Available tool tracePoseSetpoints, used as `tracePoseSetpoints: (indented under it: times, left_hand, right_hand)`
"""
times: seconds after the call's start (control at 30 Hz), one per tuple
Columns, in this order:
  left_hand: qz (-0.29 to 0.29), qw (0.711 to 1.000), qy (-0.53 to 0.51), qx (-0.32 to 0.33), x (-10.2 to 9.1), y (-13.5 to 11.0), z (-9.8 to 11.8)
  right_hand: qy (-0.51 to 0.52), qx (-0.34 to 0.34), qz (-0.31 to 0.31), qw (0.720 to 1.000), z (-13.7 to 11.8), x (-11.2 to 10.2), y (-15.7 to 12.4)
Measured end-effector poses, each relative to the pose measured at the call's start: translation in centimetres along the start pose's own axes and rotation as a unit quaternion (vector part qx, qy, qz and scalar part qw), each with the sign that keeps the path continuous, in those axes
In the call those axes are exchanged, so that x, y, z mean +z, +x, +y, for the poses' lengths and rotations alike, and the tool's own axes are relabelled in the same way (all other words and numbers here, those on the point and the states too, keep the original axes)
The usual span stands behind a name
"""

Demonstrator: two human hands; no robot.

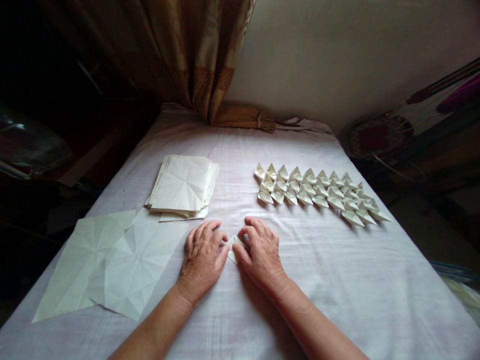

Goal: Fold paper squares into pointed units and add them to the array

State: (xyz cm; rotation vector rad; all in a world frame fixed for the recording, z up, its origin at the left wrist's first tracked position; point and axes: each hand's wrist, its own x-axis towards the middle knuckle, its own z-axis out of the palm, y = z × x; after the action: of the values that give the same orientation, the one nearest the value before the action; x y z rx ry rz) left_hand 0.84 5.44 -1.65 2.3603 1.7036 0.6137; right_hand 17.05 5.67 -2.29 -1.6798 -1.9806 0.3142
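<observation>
A small folded piece of white paper (233, 255) lies on the cloth between my two hands, its pointed top facing away from me. My left hand (203, 257) pinches its left edge between thumb and forefinger. On the opposite side, my right hand (261, 250) has its thumb pressed over the paper and its forefinger curled at the right edge. Both hands partly cover the paper, so its full outline is hidden. Beyond my right hand stand several folded paper boats (308, 187) in close rows.
A stack of creased paper squares (183, 185) sits beyond my left hand. Two loose creased sheets, a greenish one (82, 250) and a white one (137, 265), overlap at the left. A brown curtain (210, 65) hangs onto the far end of the cloth-covered surface (337, 280).
</observation>
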Motion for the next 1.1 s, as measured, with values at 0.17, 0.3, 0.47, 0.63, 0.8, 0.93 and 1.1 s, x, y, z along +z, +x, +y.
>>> tracePoseSetpoints:
  times: [0.17,0.3,0.47,0.63,0.8,0.93,1.1]
  left_hand:
    - [-0.008,1.000,-0.008,0.029,0.0,0.1,0.0]
    - [-0.007,0.999,-0.019,0.026,-0.1,0.2,0.1]
    - [-0.014,0.999,-0.019,0.028,0.0,0.3,-0.2]
    - [-0.019,0.999,-0.011,0.036,-0.3,0.6,-0.3]
    - [-0.048,0.995,-0.004,0.090,-1.5,2.4,0.3]
    - [-0.152,0.976,0.044,0.147,-2.6,4.8,1.2]
    - [-0.267,0.958,0.013,0.105,-3.6,7.4,2.4]
  right_hand:
    - [0.003,-0.015,-0.006,1.000,0.7,-0.1,-0.2]
    - [-0.018,0.003,0.000,1.000,2.1,-0.8,-0.5]
    - [-0.033,0.014,-0.010,0.999,2.6,-1.2,-0.5]
    - [0.000,-0.004,-0.019,1.000,3.0,-1.2,-0.5]
    - [0.058,-0.016,0.038,0.997,4.4,-1.4,-1.6]
    - [0.046,-0.018,0.054,0.997,4.3,-1.6,-2.5]
    - [0.041,-0.025,0.056,0.997,4.0,-1.7,-2.8]
